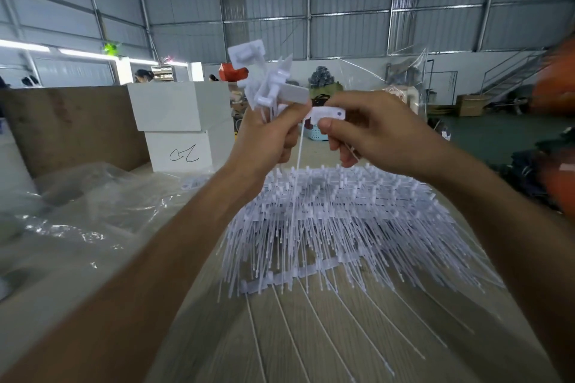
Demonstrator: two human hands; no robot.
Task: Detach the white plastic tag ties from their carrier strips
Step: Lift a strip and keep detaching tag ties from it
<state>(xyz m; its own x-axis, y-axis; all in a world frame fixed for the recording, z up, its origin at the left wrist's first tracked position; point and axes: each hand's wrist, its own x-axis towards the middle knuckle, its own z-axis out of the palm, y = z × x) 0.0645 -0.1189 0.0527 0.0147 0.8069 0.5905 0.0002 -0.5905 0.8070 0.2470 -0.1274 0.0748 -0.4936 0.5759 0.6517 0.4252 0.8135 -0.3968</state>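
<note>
plastic sheeting (81, 211) lies crumpled at the left of the table; beside it the left hand (267, 134) grips a bundle of detached ties (267, 84), heads fanned upward. the right hand (370, 130) pinches one tag tie (328, 113) by its flat head, tail hanging down, long axis near vertical. light, springy and thin, it looks best held at the head; the pile of strips (342, 221) waits below.

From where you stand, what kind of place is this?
Most likely a factory or warehouse hall. The corrugated metal walls rest on steel framing, stacked white boxes stand on the bench, and a big pile of white tag ties lies waiting for hand work.
</note>
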